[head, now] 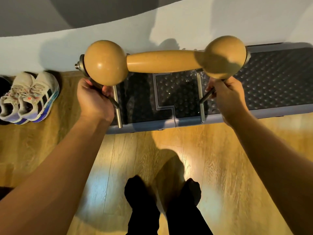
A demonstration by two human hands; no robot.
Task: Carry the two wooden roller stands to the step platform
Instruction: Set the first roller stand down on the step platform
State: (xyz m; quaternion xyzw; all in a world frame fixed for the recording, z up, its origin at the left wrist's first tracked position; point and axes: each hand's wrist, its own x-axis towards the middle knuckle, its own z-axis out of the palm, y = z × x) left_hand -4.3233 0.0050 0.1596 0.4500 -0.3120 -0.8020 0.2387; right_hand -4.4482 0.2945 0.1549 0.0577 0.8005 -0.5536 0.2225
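One wooden roller stand (162, 61) hangs in front of me: a tan roller with a ball at each end, on a metal frame with two foot bars. My left hand (94, 100) grips the frame's left leg under the left ball. My right hand (227, 97) grips the right leg under the right ball. The stand is held level just over the left half of the step platform (271, 78), a grey-edged board with a dark dimpled top lying along the wall. A second roller stand is not in view.
A pair of pale sneakers (28, 99) stands on the wooden floor at the left, against the white wall (50, 53). My feet in black socks (160, 192) are on the floor in front of the platform.
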